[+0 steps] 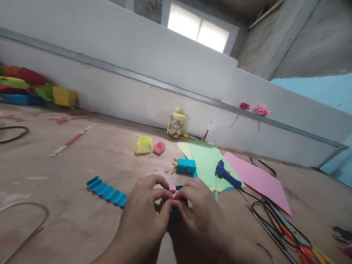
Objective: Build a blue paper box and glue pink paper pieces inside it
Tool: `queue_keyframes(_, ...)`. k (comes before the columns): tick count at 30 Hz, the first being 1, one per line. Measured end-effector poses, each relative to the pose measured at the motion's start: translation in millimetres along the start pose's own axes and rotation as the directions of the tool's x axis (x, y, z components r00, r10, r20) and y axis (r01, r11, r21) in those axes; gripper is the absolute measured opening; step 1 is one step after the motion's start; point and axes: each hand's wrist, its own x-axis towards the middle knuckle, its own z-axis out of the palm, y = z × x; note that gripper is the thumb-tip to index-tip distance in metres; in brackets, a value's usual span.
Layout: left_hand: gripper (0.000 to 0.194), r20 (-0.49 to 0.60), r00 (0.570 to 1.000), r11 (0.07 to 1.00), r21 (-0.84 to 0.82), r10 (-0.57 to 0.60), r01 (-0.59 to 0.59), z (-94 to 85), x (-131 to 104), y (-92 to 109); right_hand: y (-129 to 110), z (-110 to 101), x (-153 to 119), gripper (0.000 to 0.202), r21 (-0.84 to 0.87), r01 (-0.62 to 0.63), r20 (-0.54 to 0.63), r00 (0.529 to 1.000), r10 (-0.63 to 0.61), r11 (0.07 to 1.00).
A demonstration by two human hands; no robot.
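My left hand [150, 201] and my right hand [196, 201] meet at the lower middle, fingertips pinched together on a small pink folded paper piece [172, 189]. Beneath the fingers is a blue paper box [175, 215], partly hidden by both hands. The pink piece seems to lie at or inside the box's opening; how deep I cannot tell. Left of my left hand lies a blue pleated paper strip [107, 192]. Just beyond the fingers sits a blue paper block [186, 166] with thin yellowish bits at its left end.
Farther back stand a yellow paper box [143, 145], a pink paper box [159, 147] and a patterned jar [176, 124]. To the right, a blue glue gun [227, 175] rests on green paper [205, 157], near pink paper [258, 181], a cable and orange-handled scissors [306, 251].
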Motion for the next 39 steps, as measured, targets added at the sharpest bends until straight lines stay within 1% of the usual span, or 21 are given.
queue_keyframes(5,0.023,-0.042,0.995,0.995,0.04,0.09,-0.088,5.2,-4,-7,-1,3,0,0.021,0.003,0.02,-0.057,0.998,-0.02,1.0)
queue_keyframes(8,0.021,-0.054,0.988,0.988,0.066,0.144,-0.14,7.3,-5,-8,-4,6,-1,0.02,0.003,0.022,-0.089,0.996,-0.022,1.0)
queue_keyframes(12,0.019,-0.047,0.982,0.98,0.087,0.181,-0.176,6.4,-5,-4,-6,11,-3,0.018,0.015,0.037,-0.128,0.991,-0.034,0.999)
queue_keyframes(15,0.018,-0.003,0.98,0.975,0.103,0.2,-0.199,3.1,-5,-4,-6,10,-3,0.02,0.024,0.033,-0.126,0.992,-0.029,0.999)
queue_keyframes(18,0.022,0.046,0.976,0.97,0.11,0.212,-0.215,-1.7,-3,-7,-4,2,-1,0.023,0.031,0.041,-0.067,0.997,-0.039,0.999)
queue_keyframes(21,0.026,0.044,0.973,0.969,0.09,0.227,-0.23,-7.1,-3,-11,-3,-17,2,0.027,0.026,0.048,0.017,0.999,-0.049,0.999)
queue_keyframes(23,0.03,0.018,0.977,0.974,0.078,0.21,-0.211,-10.1,-4,-14,-3,-32,4,0.028,-0.013,-0.005,0.063,0.998,0.006,1.0)
queue_keyframes(24,0.032,0.004,0.982,0.979,0.076,0.19,-0.19,-11.0,-5,-16,-4,-39,5,0.026,-0.036,-0.065,0.104,0.992,0.068,0.997)
queue_keyframes(25,0.034,-0.007,0.986,0.983,0.073,0.17,-0.169,-11.4,-6,-18,-5,-46,6,0.029,-0.056,-0.144,0.16,0.975,0.151,0.988)
queue_keyframes(26,0.036,-0.013,0.989,0.987,0.069,0.147,-0.146,-11.4,-7,-20,-7,-51,7,0.042,-0.068,-0.23,0.228,0.944,0.239,0.971)
queue_keyframes(28,0.038,-0.014,0.995,0.993,0.06,0.103,-0.102,-10.0,-9,-23,-11,-58,9,0.08,-0.066,-0.378,0.376,0.848,0.374,0.923)
queue_keyframes(29,0.039,-0.003,0.997,0.995,0.053,0.081,-0.081,-8.9,-10,-24,-14,-59,10,0.092,-0.063,-0.423,0.425,0.808,0.408,0.904)
queue_keyframes(30,0.04,0.006,0.998,0.997,0.046,0.057,-0.057,-7.6,-11,-24,-16,-58,9,0.096,-0.064,-0.45,0.457,0.78,0.427,0.891)
queue_keyframes(31,0.043,0.019,0.999,0.999,0.038,0.032,-0.032,-6.4,-11,-23,-18,-56,8,0.097,-0.067,-0.463,0.474,0.765,0.436,0.884)
queue_keyframes(33,0.049,0.047,0.999,1.0,0.015,-0.003,0.002,-4.7,-11,-20,-19,-48,5,0.095,-0.065,-0.456,0.473,0.769,0.43,0.888)
queue_keyframes(35,0.051,0.061,0.998,1.0,-0.01,-0.02,0.021,-4.7,-10,-17,-18,-38,0,0.09,-0.017,-0.431,0.447,0.804,0.392,0.902)
queue_keyframes(37,0.049,0.084,0.996,0.999,-0.026,-0.025,0.027,-6.3,-8,-15,-16,-29,-5,0.076,0.06,-0.39,0.404,0.851,0.335,0.919)
queue_keyframes(39,0.046,0.11,0.993,0.999,-0.035,-0.03,0.034,-8.1,-7,-14,-14,-24,-7,0.063,0.113,-0.37,0.368,0.878,0.307,0.922)
